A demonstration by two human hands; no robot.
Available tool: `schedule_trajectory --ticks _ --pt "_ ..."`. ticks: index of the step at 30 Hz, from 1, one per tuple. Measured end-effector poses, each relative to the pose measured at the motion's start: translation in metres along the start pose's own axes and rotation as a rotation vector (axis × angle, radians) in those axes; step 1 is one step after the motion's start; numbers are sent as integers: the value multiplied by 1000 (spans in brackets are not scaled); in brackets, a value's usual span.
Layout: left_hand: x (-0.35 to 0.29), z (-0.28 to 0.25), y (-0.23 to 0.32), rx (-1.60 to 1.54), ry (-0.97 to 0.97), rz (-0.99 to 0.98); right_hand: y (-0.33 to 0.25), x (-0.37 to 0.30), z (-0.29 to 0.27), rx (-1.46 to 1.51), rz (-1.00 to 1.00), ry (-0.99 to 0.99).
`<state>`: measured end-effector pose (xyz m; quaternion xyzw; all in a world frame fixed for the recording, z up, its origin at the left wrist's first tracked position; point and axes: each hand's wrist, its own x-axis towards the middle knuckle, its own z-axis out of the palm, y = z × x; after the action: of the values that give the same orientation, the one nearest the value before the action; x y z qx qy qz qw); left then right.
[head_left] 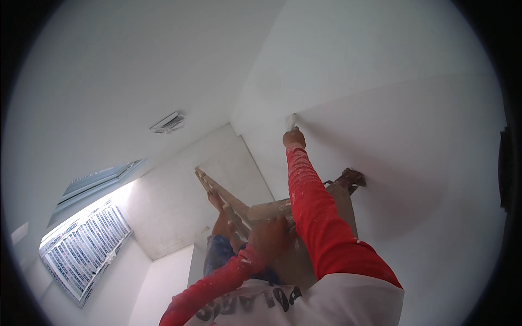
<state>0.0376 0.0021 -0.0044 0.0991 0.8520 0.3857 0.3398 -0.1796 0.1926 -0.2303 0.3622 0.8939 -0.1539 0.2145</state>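
Note:
My right arm, in a red sleeve dusted with white, stretches out to the white wall point(380, 125). My right hand point(294, 138) is closed around a small pale flat-bladed tool point(291, 120), whose end is at the wall surface. Closer to my body, my left hand point(270, 238) is bent in front of my white shirt, dim and blurred. Its fingers look curled; what they hold, if anything, I cannot make out. Just past it is the top of a wooden stepladder or trestle point(269, 211), partly hidden by my arms.
My bare foot point(215, 200) rests by the stand's long wooden leg point(223, 190). A brown wooden end piece point(352, 179) touches or nearly touches the wall. At lower left is a bright window panel with striped covering point(87, 247). A rectangular fitting point(168, 122) sits on the pale surface.

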Motion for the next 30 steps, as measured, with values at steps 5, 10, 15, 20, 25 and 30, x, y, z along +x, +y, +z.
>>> schedule_trajectory --ticks 5,10,15,20,25,30 --pt "-2 1 4 46 86 71 -4 -55 -85 28 -72 74" --pt "1 13 -2 75 159 115 13 -114 -202 56 -190 225" --pt "-3 7 5 161 45 28 27 -190 -354 227 -388 339" --pt "-12 -3 13 133 13 17 32 -298 -514 272 -732 602" --pt "-13 -2 13 114 72 5 13 -373 -607 644 -818 1045" --pt "-14 0 10 120 100 47 8 -406 -649 393 -800 1327"
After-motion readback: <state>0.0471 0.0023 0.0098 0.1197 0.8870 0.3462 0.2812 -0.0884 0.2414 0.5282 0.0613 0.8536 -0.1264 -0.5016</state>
